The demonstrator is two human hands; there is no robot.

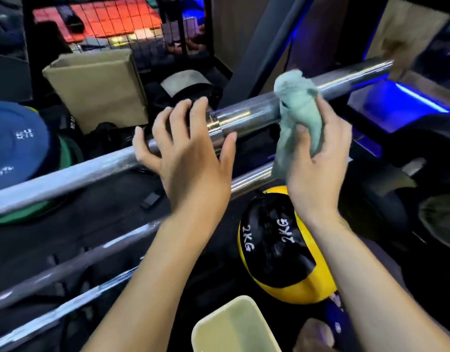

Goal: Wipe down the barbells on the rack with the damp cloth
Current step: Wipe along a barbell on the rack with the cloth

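Observation:
A chrome barbell [246, 116] runs from lower left to upper right across the rack. My left hand [191, 153] is over its collar where shaft meets sleeve, fingers spread and loosely arched around the bar without closing on it. My right hand [320, 158] grips a bunched pale green cloth [297, 107], which lies draped over the thick sleeve of the barbell. Two more bars, a second bar [74, 260] and a third bar [54, 311], lie lower on the rack below my forearms.
A blue weight plate [18, 146] sits at left over a green one. A cardboard box [99, 90] stands behind the bar. A yellow-and-black 2KG medicine ball [277, 247] lies below my right wrist. A pale basin [234, 329] is at the bottom edge.

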